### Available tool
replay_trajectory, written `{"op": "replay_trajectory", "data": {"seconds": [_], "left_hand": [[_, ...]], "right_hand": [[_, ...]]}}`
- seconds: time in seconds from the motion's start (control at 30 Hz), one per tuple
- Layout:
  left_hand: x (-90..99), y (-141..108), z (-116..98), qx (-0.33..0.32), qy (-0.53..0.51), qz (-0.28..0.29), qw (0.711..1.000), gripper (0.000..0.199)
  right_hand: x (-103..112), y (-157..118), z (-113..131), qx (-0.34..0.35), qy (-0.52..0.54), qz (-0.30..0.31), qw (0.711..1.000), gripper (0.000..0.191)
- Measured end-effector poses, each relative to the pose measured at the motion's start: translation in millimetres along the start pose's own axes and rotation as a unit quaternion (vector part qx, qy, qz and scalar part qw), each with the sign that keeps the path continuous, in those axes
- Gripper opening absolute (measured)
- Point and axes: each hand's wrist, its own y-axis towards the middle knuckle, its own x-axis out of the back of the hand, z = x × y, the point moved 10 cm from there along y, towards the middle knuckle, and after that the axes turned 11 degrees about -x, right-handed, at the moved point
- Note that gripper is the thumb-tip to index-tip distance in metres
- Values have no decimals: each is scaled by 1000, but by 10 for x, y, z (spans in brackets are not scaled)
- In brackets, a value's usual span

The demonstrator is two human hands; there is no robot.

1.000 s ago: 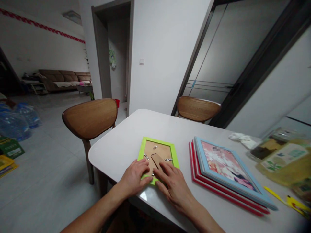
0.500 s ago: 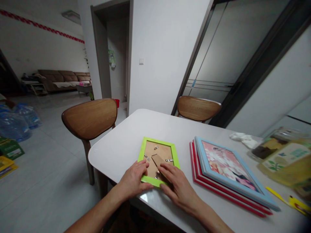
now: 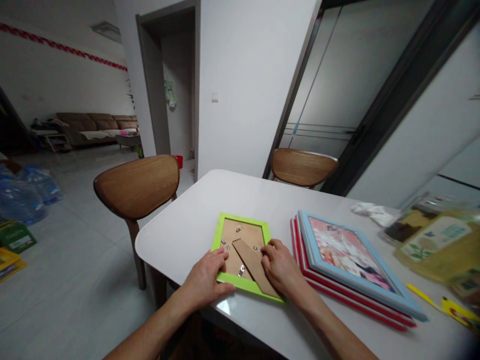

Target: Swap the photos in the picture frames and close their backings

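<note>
A green picture frame (image 3: pixel 243 284) lies face down at the near edge of the white table, its brown backboard (image 3: pixel 245 231) showing with small metal clips and a stand flap (image 3: pixel 252 264). My left hand (image 3: pixel 206 277) grips the frame's left near corner, thumb on the near rim and fingers on the left side. At the right side, my right hand (image 3: pixel 282 267) has its fingers curled at the right metal clip (image 3: pixel 257 248); the fingertips are partly hidden. To the right lies a stack with a light blue frame (image 3: pixel 390 285) on top of red frames (image 3: pixel 360 305).
Right of the stack are a yellow tool (image 3: pixel 459 311), a white tissue (image 3: pixel 373 212) and a yellowish package (image 3: pixel 438 245). Wooden chairs (image 3: pixel 140 185) (image 3: pixel 303 166) stand at the left and far sides of the white table (image 3: pixel 240 190). Water bottles (image 3: pixel 22 195) are on the floor at left.
My right hand has moved from the near rim and the stand flap up and right to the right clip, its fingers now curled. More of the flap and near clip shows. My left hand stays.
</note>
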Motion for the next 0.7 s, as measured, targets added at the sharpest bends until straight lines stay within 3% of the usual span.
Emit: {"op": "replay_trajectory", "data": {"seconds": [0.2,0.47,0.7], "left_hand": [[29,-2,-29,-14,-7,-16,1000,29],[43,-17,-8,-1,-15,-31,999,29],[66,1,-25,2,-29,-31,999,28]], "right_hand": [[85,-47,109,17,-31,-35,999,31],[-82,24,864,135,35,-11,990,27],[-212,165,976,147,27,0,989,25]]}}
